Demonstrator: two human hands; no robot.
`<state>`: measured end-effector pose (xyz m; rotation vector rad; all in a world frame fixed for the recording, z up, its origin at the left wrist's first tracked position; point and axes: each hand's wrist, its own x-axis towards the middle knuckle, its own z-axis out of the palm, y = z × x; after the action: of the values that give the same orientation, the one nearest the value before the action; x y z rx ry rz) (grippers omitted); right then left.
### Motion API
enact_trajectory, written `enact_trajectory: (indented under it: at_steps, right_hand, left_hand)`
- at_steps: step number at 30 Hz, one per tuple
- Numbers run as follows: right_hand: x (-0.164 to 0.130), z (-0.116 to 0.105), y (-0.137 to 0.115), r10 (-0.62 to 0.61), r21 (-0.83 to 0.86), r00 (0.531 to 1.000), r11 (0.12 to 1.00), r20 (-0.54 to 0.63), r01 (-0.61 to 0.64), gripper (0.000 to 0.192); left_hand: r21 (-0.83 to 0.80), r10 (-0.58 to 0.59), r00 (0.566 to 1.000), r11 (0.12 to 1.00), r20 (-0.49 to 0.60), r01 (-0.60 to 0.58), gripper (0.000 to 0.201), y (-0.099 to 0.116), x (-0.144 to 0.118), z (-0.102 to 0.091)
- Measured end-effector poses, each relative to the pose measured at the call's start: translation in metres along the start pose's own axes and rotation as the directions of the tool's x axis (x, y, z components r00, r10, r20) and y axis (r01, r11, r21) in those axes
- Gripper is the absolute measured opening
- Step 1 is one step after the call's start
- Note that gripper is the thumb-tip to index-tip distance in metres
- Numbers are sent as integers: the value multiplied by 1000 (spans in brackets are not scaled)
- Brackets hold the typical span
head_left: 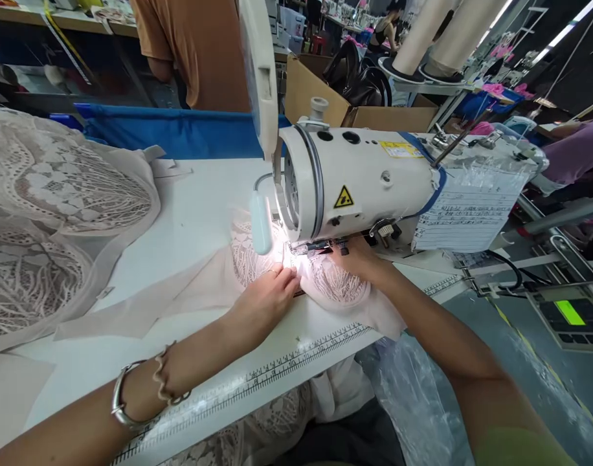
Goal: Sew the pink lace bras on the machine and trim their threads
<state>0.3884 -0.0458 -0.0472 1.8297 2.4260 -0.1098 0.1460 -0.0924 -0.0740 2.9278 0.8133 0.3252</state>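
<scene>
Left hand (270, 294) fingers flat, pressing lace fabric (335, 285) to the counter (190, 220) so it lies taut at the sewing machine (355, 181) needle; right hand (357, 259) beside the foot steadies it, fingers hidden, grip unclear.

A heap of lace fabric (58, 213) lies far left; a cardboard box (325, 97) stands behind the blue barrier (180, 133).

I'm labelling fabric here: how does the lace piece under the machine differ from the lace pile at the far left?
The lace piece lies under the sewing machine, lit, pressed by the left hand and right hand; the lace pile sits unlit and untouched. The piece shows far less area than the pile. Both are pale pink lace.
</scene>
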Motion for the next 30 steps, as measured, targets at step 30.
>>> enact_trajectory:
  at_steps: [30]
  right_hand:
    - [-16, 22, -8, -400, 47, 903, 910, -158, 412, 68]
  left_hand:
    - [29, -54, 992, 998, -114, 58, 51, -43, 3, -7]
